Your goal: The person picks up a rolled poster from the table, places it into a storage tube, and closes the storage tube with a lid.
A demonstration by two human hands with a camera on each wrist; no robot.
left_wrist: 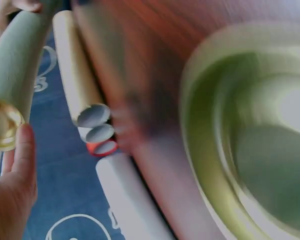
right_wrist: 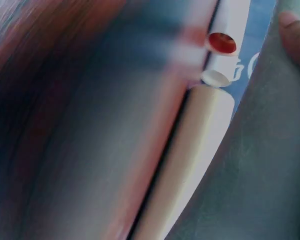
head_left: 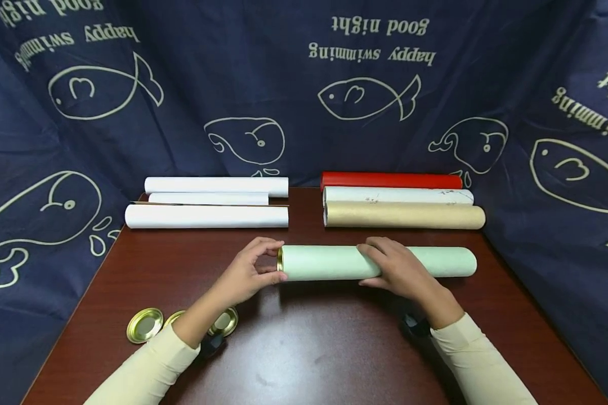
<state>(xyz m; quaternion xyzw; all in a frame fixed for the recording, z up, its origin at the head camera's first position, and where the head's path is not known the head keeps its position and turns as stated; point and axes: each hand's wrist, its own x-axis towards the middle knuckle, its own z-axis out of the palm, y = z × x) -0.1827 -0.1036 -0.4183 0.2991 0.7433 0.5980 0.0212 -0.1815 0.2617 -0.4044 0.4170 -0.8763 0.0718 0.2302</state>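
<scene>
In the head view, the pale green cylindrical tube (head_left: pixel 329 262) lies crosswise at four o'clock from the centre, over the dark reddish-brown table (head_left: pixel 294 360). At its nine o'clock end sits a shiny gold round metal cap (head_left: pixel 280 260), pinched between the thumb and fingers of the left hand (head_left: pixel 243 271). The right hand (head_left: pixel 399 269) grasps the tube's middle, fingers bent over the top. Towards seven and eight o'clock from the left hand, three gold dished metal lids (head_left: pixel 144 325) lie on the table, the middle one partly hidden by the forearm. At eleven o'clock from that hand are three white cylindrical rolls (head_left: pixel 202 217); at twelve o'clock from the right hand lie a red roll (head_left: pixel 392 180), a white roll with faint markings (head_left: pixel 400 196) and a matte gold roll (head_left: pixel 405 216), side by side. Dark blue cloth printed with fish and whale outlines (head_left: pixel 304 140) hangs behind. In the left wrist view, the left thumb presses the cap's rim at eight o'clock, the tube slanting up from it towards eleven; one blurred lid fills three to four o'clock. In the right wrist view, the tube fills three to five o'clock, with one finger resting on it at two; the rest of that grip cannot be told here.
</scene>
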